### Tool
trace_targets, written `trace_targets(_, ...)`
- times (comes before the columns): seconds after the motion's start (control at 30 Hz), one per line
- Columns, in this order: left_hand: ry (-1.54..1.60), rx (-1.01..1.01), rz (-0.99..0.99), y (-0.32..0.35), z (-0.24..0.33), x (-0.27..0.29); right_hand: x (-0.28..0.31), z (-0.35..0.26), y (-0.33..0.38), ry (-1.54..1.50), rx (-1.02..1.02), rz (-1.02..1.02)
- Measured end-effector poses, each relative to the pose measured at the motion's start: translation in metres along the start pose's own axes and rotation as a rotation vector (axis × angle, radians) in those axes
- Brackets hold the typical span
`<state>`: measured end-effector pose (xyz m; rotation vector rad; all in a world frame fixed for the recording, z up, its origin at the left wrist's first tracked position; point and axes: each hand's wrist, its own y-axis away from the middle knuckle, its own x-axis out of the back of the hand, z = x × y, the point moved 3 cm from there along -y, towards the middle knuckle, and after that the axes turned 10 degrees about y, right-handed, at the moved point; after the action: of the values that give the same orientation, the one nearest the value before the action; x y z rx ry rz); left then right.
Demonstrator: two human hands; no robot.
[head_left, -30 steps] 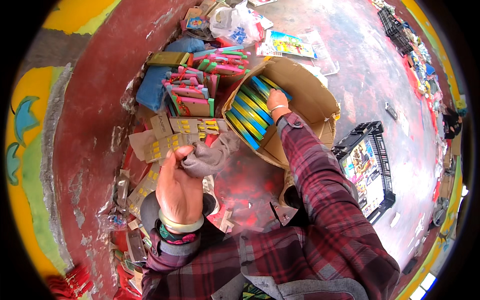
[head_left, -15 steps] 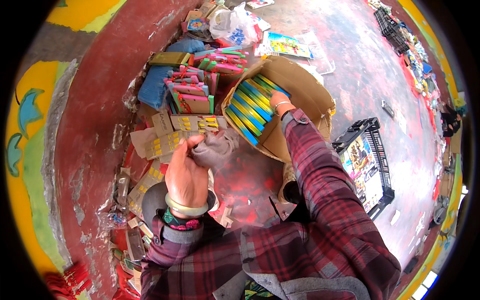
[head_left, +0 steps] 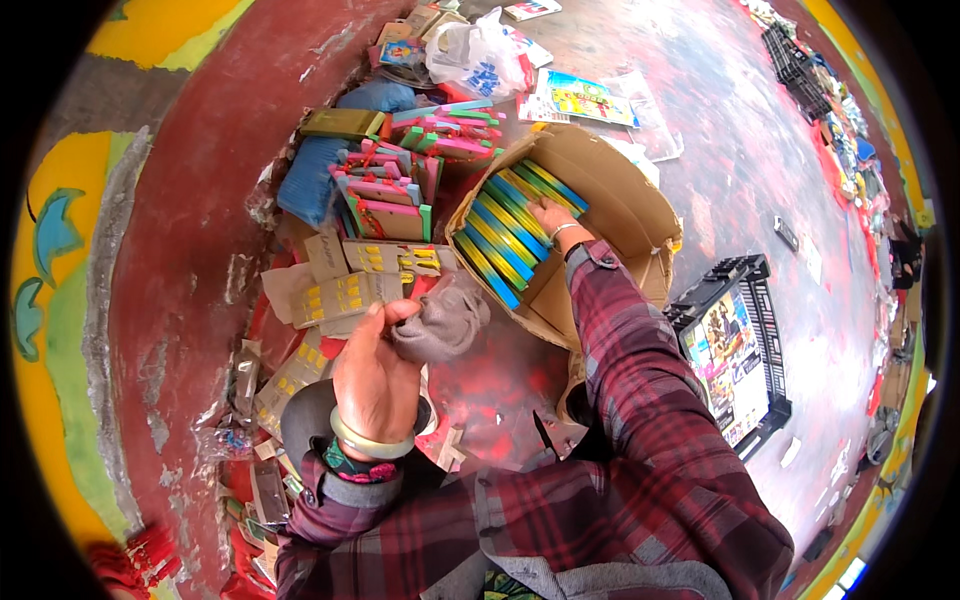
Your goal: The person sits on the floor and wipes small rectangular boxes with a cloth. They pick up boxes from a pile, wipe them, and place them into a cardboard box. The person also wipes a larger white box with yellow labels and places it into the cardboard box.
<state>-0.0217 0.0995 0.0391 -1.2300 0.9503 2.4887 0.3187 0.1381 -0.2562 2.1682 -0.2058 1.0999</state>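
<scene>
My left hand (head_left: 377, 375), with a pale bangle at its wrist, is closed on a crumpled grey-brown cloth (head_left: 445, 318). It hangs over the floor in front of me, left of an open cardboard box (head_left: 625, 180). A row of thin blue-and-yellow packs (head_left: 497, 228) stands on edge inside the box, filling its left part. My right hand (head_left: 551, 216) reaches into the box from the near side. Its fingers are bent over the upper edges of the packs near the row's right end and grip there; the fingertips are partly hidden.
Left of the box stand bundles of pink, green and blue framed boards (head_left: 385, 200) tied with red, beside blue wrapped packages (head_left: 312, 180). Cards with yellow pieces (head_left: 345, 295) lie below them. A black crate (head_left: 765, 345) sits at the right; a white plastic bag (head_left: 475, 55) is farther off.
My right hand has shifted slightly left and nearer along the packs, its fingers now bent over their edges. The cloth in my left hand has swung a little to the right.
</scene>
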Motion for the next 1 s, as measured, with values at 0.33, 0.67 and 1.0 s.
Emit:
trace_targets(0.33,-0.073,0.006,0.052,-0.016,-0.005,0.001,-0.030,0.030,-0.057,0.368,0.407,-0.002)
trace_targets(0.67,-0.156,0.105,0.004,-0.016,-0.016,0.010,0.010,0.005,-0.036,0.429,0.126,0.183)
trace_targets(1.0,-0.173,0.002,-0.171,0.002,-0.029,0.000,0.120,-0.171,0.192,-0.381,0.540,-0.592)
